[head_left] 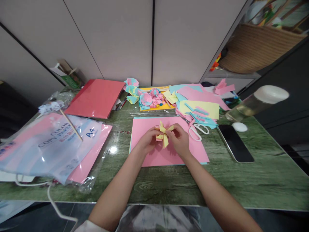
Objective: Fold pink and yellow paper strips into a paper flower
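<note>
Between my two hands is a yellow folded-paper flower with several pointed petals and a bit of pink at its lower left. My left hand pinches it from the left side. On the other side, my right hand has thumb and fingers closed on a petal. Both hands are just above a stack of pink paper, with blue sheets showing at its edges. White-handled scissors rest at the stack's upper right, their blades partly hidden under paper scraps.
Paper flowers and coloured scraps lie along the back. A phone, a white oval object and a bottle stand or lie right. Leftward are a red folder, a copy paper pack and a stick.
</note>
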